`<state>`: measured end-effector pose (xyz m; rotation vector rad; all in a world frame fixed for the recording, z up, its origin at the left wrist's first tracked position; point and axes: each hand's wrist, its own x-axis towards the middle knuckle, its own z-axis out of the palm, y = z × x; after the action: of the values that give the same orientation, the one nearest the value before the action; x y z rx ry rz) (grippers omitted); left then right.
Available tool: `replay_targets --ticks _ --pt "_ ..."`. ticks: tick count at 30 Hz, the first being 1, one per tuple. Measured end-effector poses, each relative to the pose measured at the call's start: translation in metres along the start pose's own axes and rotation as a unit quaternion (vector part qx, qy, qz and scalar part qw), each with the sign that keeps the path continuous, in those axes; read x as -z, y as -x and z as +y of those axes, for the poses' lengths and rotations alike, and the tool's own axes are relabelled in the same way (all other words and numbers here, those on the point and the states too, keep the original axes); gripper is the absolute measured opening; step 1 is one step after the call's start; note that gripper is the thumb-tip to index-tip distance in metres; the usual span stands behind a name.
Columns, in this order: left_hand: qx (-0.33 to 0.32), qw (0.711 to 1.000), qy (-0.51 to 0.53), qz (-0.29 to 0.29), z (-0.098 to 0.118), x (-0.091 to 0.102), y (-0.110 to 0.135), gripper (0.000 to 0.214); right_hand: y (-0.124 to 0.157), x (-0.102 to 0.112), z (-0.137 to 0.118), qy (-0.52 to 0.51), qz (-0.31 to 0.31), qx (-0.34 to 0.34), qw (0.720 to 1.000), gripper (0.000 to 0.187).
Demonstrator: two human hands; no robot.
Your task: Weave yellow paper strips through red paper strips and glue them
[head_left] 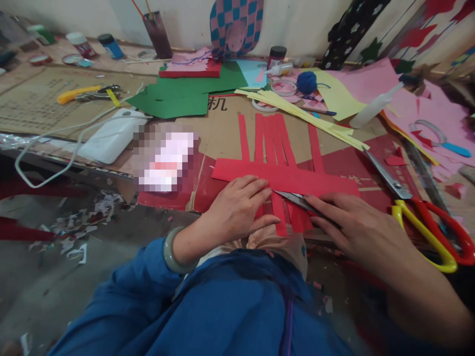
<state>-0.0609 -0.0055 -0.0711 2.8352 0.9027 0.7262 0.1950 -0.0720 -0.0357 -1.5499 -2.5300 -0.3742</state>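
A wide red paper strip (282, 179) lies crosswise over several narrow red paper strips (267, 138). My left hand (241, 205) lies on the wide strip's lower edge, fingers stretched out flat and thumb apart on the narrow strips. In my right hand (352, 222) is a slim pointed metal knife (291, 198); the fingers close round it and hide its handle. Its tip points left, at the wide strip's lower edge, just right of my left fingers. The narrow strips' near ends hang toward my lap.
Large scissors (401, 190) with red and yellow handles lie at right. Pale yellow strips (304, 116), green paper (178, 96) and a glue bottle (374, 106) are farther back. A blurred-out phone (166, 163), white power bank (113, 136) and yellow-handled tool (79, 94) are at left.
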Motion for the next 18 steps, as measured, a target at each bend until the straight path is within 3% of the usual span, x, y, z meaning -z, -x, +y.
replay_targets --ticks 5,10,14,18 --pt "0.003 1.000 0.009 0.000 0.000 0.000 0.000 0.061 -0.004 -0.001 -0.003 0.005 -0.008 -0.006 1.000 0.033" --pt "-0.001 0.999 0.034 0.015 -0.004 0.015 0.005 0.063 -0.003 -0.003 0.002 0.008 -0.002 -0.003 1.000 0.033" --pt "0.014 0.999 -0.005 0.034 -0.012 0.024 0.014 0.055 -0.001 -0.004 0.006 0.011 -0.014 -0.002 1.000 0.035" --pt "0.002 0.999 -0.036 0.038 -0.019 0.019 0.018 0.052 -0.002 -0.004 0.006 0.017 -0.006 0.008 1.000 0.034"
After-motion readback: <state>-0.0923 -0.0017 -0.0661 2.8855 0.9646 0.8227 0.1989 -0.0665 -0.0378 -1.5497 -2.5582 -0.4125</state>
